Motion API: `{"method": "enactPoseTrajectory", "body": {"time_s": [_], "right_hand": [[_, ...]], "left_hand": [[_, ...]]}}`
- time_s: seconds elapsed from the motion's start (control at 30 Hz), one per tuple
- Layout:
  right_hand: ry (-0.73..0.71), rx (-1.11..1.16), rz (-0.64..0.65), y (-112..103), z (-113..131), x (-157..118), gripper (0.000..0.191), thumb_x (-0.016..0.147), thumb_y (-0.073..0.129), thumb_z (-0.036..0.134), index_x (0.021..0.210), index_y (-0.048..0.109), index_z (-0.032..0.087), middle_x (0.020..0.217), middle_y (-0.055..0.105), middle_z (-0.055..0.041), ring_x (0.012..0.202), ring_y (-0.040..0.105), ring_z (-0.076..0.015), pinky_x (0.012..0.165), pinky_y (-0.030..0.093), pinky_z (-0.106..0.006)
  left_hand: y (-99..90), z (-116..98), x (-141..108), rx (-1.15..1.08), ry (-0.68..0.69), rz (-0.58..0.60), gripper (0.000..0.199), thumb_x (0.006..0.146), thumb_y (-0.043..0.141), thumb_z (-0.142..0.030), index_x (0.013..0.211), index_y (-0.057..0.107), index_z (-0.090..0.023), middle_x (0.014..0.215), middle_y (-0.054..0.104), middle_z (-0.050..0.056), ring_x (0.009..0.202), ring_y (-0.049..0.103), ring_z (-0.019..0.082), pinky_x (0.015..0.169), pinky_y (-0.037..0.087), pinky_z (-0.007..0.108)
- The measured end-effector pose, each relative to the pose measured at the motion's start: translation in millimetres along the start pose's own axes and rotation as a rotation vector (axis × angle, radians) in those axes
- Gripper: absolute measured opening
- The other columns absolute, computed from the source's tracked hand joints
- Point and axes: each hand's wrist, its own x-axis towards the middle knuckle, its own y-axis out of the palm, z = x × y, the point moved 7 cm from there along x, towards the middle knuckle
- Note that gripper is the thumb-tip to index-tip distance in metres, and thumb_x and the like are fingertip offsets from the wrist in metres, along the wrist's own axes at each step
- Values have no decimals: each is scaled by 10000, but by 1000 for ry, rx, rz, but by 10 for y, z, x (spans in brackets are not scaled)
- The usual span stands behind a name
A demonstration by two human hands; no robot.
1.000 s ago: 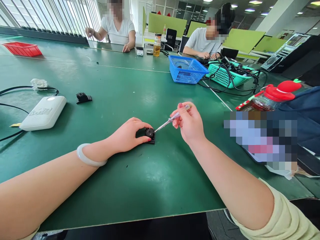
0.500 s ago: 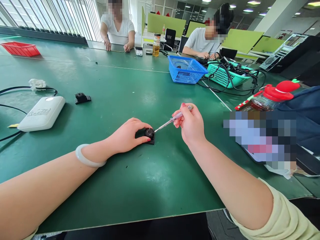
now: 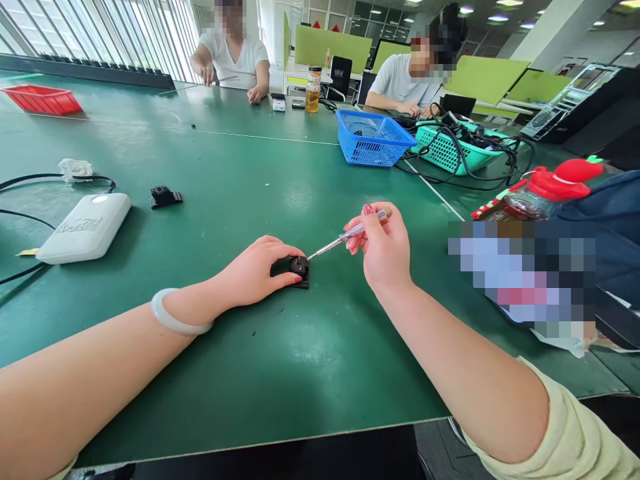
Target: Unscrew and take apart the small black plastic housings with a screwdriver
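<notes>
On the green tabletop (image 3: 200, 213), a small black plastic part (image 3: 299, 268) with a round centre is pinched between the thumb and fingers of my left hand (image 3: 257, 270). My right hand (image 3: 385, 243) grips a slim screwdriver (image 3: 353, 232) by its clear handle, the shaft slanting down to the left. Its tip meets the upper right edge of the black part, or lies very near it; which of these I cannot tell. A second black part (image 3: 165, 197) rests apart from my hands, farther back on the left.
A white power bank (image 3: 84, 228) with black cables lies at left. Farther back are a red tray (image 3: 43, 100), a blue basket (image 3: 373, 140) and a green basket (image 3: 463, 153) of cables. A red-lidded jar (image 3: 537, 193) stands at right. Two people sit across the table.
The screwdriver tip has shifted slightly up and left at the black part's edge. My left hand stays put. Across the table, one person's hand has risen.
</notes>
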Motion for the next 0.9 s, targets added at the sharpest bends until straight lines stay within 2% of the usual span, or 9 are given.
{"method": "enactPoseTrajectory", "body": {"time_s": [0.53, 0.9], "right_hand": [[-60, -37, 35, 64, 111, -50, 363, 842, 671, 558, 820, 492, 243, 664, 634, 60, 471, 561, -81, 437, 457, -204], [-279, -194, 164, 199, 363, -237, 284, 888, 647, 498, 823, 526, 249, 659, 588, 52, 529, 572, -98, 503, 467, -240]], "left_hand": [[3, 1, 4, -3, 5, -6, 370, 883, 594, -462, 1186, 668, -262, 1120, 701, 53, 1131, 550, 276, 996, 465, 439], [1, 3, 4, -3, 27, -16, 367, 886, 601, -463, 1184, 667, -260, 1100, 704, 50, 1103, 563, 269, 989, 464, 433]]}}
